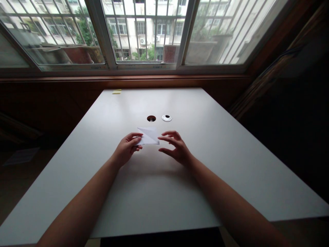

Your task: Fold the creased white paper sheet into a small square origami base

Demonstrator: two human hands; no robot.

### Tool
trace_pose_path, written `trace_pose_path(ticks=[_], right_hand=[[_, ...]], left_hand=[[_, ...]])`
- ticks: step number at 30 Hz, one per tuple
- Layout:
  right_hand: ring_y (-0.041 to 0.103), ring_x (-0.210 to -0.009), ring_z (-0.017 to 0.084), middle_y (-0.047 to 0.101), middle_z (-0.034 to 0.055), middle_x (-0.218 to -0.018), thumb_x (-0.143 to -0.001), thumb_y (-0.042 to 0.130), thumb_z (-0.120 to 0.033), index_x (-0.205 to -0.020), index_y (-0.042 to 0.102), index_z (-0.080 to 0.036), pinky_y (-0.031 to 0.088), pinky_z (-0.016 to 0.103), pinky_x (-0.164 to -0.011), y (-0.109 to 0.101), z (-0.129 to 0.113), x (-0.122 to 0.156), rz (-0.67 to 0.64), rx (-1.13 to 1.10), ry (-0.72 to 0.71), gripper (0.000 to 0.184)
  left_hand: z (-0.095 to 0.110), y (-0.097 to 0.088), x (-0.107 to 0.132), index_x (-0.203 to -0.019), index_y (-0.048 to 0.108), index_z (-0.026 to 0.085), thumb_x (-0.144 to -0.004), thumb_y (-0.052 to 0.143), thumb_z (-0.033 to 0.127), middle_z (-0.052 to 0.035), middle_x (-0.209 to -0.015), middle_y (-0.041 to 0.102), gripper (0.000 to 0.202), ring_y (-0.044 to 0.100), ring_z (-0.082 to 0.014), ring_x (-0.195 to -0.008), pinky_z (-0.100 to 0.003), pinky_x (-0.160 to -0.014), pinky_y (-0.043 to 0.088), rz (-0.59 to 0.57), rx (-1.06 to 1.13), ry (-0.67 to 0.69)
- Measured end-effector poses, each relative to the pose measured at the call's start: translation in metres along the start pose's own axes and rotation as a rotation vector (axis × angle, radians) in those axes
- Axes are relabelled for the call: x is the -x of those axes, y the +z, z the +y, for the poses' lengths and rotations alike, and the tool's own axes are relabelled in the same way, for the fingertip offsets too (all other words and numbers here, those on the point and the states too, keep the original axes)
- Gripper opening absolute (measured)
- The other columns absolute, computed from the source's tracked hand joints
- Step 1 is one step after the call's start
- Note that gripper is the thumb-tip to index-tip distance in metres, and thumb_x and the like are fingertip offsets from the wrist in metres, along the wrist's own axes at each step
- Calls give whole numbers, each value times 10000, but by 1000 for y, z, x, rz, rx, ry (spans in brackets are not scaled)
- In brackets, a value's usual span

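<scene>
A small folded sheet of white paper [150, 136], with a diagonal crease or edge across it, is held above the table. My left hand [128, 146] pinches its left side between thumb and fingers. On the other side, my right hand [176, 147] is open, thumb and fingers apart, with its fingertips close to the paper's right corner. Whether a fingertip touches that corner I cannot tell.
The white table [164, 202] has a round cable hole [151, 118], and a round grommet cover [167, 118] lies to its right. Yellow sticky paper [117, 91] is at the far left edge. Behind stands a barred window [146, 32]. A sheet [22, 156] lies low at left.
</scene>
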State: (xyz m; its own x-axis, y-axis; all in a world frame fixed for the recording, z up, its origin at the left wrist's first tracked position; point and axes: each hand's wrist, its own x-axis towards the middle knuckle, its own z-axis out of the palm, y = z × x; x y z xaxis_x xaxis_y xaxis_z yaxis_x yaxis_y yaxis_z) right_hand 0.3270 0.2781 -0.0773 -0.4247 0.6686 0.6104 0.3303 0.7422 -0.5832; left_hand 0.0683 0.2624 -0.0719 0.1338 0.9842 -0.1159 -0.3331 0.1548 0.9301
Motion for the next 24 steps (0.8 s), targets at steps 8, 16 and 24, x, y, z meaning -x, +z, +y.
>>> trace_pose_path(ticks=[8, 16, 24], right_hand=[[536, -959, 208, 638, 42, -1153, -866, 682, -236, -1129, 704, -382, 554, 376, -784, 1, -2, 1, -21, 62, -95, 302], [566, -892, 201, 719, 37, -966, -858, 689, -194, -1089, 726, -328, 525, 369, -776, -2, -8, -2, 62, -13, -72, 269], [552, -758, 180, 633, 33, -760, -854, 689, -337, -816, 711, -213, 472, 329, -700, -1, -1, 2, 148, -275, 223, 131]], left_hand=[[-3, 3, 2, -1061, 660, 146, -796, 751, 285, -40, -823, 679, 313, 662, -92, -604, -158, -552, 502, -162, -41, -128], [1, 5, 6, -1084, 630, 127, -898, 590, 442, -121, -874, 717, 369, 652, -129, -614, -184, -492, 423, -231, -55, -129], [-3, 3, 7, -789, 571, 146, -886, 586, 486, 23, -540, 540, 354, 302, -40, -412, -187, -428, 176, -227, -153, -1]])
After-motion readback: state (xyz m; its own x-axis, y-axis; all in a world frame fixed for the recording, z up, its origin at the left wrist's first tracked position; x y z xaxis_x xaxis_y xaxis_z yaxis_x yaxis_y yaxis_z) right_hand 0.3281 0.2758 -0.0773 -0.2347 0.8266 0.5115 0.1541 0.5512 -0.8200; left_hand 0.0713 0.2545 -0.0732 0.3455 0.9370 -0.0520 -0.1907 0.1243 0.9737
